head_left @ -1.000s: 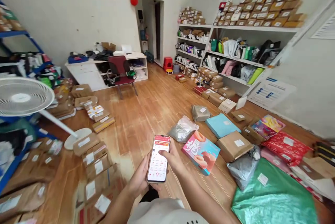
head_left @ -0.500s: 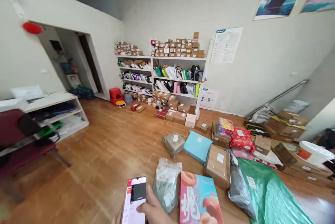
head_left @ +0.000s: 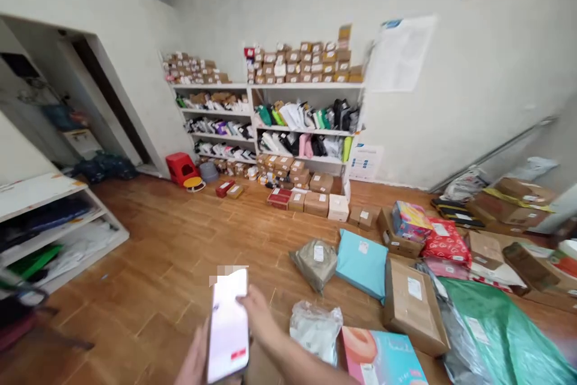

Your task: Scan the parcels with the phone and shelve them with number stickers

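Phone (head_left: 228,328), long axis fore-and-aft, top forward

Near the peach-printed box (head_left: 387,356), the person's right hand (head_left: 260,314) and forearm (head_left: 309,364) are bare. Farther off, the left hand (head_left: 193,356) is bare.

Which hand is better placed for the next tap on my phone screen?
Likely your right hand: it reaches over the right edge of the phone onto the screen, while your left hand lies along the left side.
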Available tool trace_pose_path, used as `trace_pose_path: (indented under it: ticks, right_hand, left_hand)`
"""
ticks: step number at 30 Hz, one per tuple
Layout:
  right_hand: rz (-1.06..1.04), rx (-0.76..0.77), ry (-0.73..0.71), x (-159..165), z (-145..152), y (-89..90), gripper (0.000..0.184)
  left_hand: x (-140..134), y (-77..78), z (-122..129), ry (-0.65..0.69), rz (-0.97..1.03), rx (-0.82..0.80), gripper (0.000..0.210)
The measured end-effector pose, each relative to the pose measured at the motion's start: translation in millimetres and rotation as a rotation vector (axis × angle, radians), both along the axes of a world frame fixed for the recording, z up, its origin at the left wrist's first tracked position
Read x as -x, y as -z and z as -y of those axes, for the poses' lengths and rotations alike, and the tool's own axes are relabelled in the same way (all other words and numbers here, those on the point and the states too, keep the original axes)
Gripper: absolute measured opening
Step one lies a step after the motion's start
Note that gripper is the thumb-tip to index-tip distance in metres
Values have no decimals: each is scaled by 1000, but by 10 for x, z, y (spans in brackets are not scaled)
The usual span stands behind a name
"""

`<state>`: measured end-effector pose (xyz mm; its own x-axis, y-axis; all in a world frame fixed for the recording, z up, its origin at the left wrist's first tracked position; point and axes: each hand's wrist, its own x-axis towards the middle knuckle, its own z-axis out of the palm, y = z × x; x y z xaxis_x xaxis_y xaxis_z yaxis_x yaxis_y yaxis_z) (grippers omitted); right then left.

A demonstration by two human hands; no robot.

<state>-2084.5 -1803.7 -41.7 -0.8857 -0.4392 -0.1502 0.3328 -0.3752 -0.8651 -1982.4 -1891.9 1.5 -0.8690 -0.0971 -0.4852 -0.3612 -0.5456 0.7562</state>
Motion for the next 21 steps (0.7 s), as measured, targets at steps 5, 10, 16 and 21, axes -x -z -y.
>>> trace_pose_path:
  ticks: [5, 10, 16, 21]
  right_hand:
    - [-69, 6, 123, 1379, 1142, 63, 37]
    - [-94, -62, 288, 2630, 2014, -110, 37]
    - [-85, -83, 388, 4057, 2439, -90, 39]
    - [-103, -62, 277, 5349, 2352, 162, 38]
  left_hand:
    - [1487, 208, 1329, 97, -109, 10, 87]
    - [3019, 49, 2344, 336, -119, 1, 84]
    - [4642, 105, 2911, 467, -98, -126, 82]
    - [6126, 330, 3059, 485, -98, -174, 80]
